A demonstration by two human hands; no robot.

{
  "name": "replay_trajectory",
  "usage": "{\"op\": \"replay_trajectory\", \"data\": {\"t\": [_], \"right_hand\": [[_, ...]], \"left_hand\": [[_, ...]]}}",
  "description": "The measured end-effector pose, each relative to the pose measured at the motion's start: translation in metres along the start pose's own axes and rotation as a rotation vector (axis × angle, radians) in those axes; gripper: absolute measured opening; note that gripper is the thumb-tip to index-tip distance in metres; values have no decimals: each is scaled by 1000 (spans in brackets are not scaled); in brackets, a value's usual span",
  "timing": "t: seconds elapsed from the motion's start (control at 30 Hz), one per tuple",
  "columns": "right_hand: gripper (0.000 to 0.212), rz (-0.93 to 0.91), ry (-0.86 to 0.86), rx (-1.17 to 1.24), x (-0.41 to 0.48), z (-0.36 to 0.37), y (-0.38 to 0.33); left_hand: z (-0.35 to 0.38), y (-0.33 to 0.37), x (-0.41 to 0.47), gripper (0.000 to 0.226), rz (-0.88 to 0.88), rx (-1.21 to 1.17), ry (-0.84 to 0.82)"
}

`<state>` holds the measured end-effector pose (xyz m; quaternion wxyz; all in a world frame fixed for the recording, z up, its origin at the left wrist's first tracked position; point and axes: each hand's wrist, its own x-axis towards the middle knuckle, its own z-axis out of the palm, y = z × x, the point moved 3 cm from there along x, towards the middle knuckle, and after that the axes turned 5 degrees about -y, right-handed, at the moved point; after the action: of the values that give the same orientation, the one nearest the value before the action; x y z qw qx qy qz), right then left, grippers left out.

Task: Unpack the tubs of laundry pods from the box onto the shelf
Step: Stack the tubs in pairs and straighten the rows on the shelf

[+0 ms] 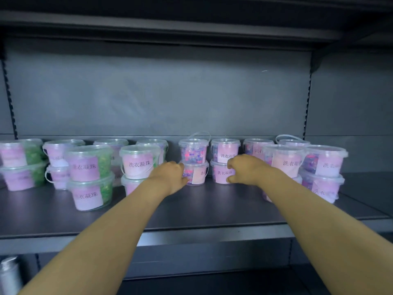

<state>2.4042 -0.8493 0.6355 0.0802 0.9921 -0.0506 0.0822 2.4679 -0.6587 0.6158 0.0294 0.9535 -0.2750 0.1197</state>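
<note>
Both bare forearms reach in over the front edge of the dark grey shelf (pixel 191 211) toward two stacks of clear tubs standing near the middle of its back edge. The left hand (pixel 170 175) has its fingers and thumb curled against the left side of the lower pink-and-blue tub (pixel 196 173), gripping it; on top of that sits the upper pink-and-blue tub (pixel 193 151), its thin handle raised. Just beside it, the right hand (pixel 244 169) pinches the right side of the lower labelled tub (pixel 220 174) between curled fingers above and thumb below, with the upper labelled tub (pixel 225 150) stacked on it. Toward the left end of the shelf stand two-high stacks of green-pod tubs (pixel 90 194) with pale purple labels, some nearer the front edge. Toward the right end, more pink-and-blue stacks (pixel 323 184) crowd together. A grey back panel (pixel 159 92) rises behind, and a metal can (pixel 9 275) shows below the shelf at its left end.
</note>
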Motion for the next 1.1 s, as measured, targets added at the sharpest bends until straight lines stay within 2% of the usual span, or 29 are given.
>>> {"op": "replay_trajectory", "data": {"t": [0.3,0.43,0.53,0.63,0.77,0.87,0.97,1.07,1.1], "right_hand": [[39,-65,63,84,67,0,8],[36,-115,172,128,112,-3,14],[42,-163,233,165,145,-6,12],[50,-225,262,189,173,-5,7],[56,-294,210,199,196,5,-1],[58,-308,171,234,202,10,3],[56,-293,163,265,204,8,8],[54,-282,173,281,204,5,8],[53,-272,190,297,204,5,7]], "left_hand": [[28,-9,57,39,-99,-132,32],[45,-10,97,42,-167,-300,113],[64,-12,122,55,-255,-480,171],[84,-9,143,77,-295,-655,160],[101,-6,166,109,-384,-750,191],[107,-7,176,114,-425,-819,195],[114,-14,185,107,-368,-926,192],[127,-32,199,115,-288,-986,199],[130,-38,201,108,-258,-1029,167]]}}
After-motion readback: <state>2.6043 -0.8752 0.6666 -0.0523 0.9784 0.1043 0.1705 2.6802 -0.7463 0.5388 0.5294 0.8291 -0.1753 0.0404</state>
